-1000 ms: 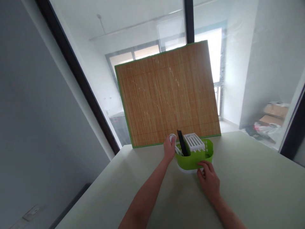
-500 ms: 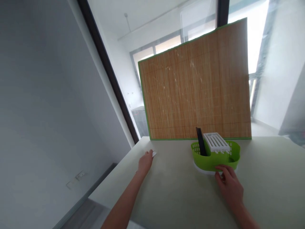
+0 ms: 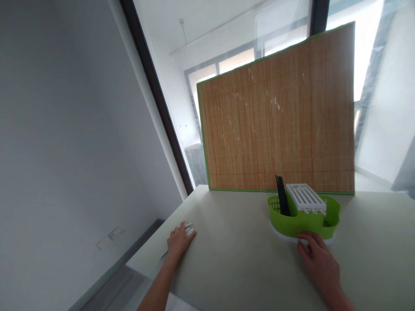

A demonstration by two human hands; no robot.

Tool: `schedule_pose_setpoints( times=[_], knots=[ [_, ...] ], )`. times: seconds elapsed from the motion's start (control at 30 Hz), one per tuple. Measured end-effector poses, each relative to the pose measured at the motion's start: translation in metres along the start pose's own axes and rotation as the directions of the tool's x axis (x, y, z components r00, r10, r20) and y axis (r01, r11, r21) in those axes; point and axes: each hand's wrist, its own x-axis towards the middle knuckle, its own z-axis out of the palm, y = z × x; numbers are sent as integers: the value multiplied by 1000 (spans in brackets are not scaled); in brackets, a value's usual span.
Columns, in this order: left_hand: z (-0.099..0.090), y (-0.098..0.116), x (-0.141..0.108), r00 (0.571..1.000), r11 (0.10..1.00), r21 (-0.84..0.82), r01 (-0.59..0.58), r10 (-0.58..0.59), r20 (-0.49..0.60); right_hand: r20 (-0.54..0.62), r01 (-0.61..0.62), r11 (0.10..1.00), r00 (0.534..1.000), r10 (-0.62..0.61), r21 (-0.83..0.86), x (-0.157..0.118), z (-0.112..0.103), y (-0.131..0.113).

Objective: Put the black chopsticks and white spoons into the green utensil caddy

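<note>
My left hand (image 3: 179, 240) is down on the left side of the table, fingers closed over a few white spoons (image 3: 189, 230). Their rounded ends poke out past the fingertips, and a thin handle end (image 3: 164, 254) shows behind the hand. On the right, a green utensil basket (image 3: 298, 224) stands on a white base tray (image 3: 282, 236). Black chopsticks (image 3: 282, 198) lean in its left part, and a white slotted holder (image 3: 306, 198) with small hooks sits across the middle. At the basket's lower front edge rests my right hand (image 3: 319, 257), thumb and fingers bent and apart, gripping nothing.
A bamboo mat (image 3: 279, 116) with green edging stands upright at the back of the pale table (image 3: 233, 242), against a glass partition. A grey wall (image 3: 81, 129) with sockets (image 3: 110, 237) rises on the left, beyond the table's edge.
My left hand has come nearer and to the left across the table, and more of the white spoons shows. My right hand stays by the basket. The whole view has shifted slightly.
</note>
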Motion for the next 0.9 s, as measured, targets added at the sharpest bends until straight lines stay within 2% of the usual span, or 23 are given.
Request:
schedule_pose_setpoints(
  times=[0.17,0.3,0.37,0.43,0.5,0.57,0.63,0.67,0.73,0.83,0.9],
  knots=[
    [12,-5,0,1000,998,57,-12,12,-9,33,-5,1000,999,5,-14,0,-1,0],
    [12,-9,-7,999,993,113,-19,24,-44,50,-4,1000,999,5,-20,1,-1,-1],
    [6,-4,-7,996,991,133,-26,37,-79,55,-13,1000,998,14,-26,1,-1,-4],
    [-3,12,-4,984,988,134,-80,99,-145,61,-18,999,998,19,-27,1,-1,-8],
    [-15,44,0,956,976,58,-209,216,-197,44,-12,1000,999,12,-14,1,-1,-12],
    [-26,94,0,915,914,-138,-383,354,-195,-15,-9,1000,1000,9,6,2,-1,-14],
    [-36,156,-4,842,732,-429,-529,515,-161,-88,-23,1000,996,24,16,3,-2,-14],
    [-40,189,-7,808,617,-582,-530,575,-128,-114,-34,999,993,36,16,3,-3,-13],
    [-44,252,-15,767,433,-823,-367,642,-4,-139,-56,998,989,56,3,4,-5,-8],
    [-46,329,-26,698,344,-896,-280,714,56,-111,-99,994,989,93,-42,4,-7,0],
    [-45,364,-30,663,321,-917,-235,743,90,-42,-139,987,990,136,-80,4,-6,4]
  ],
)
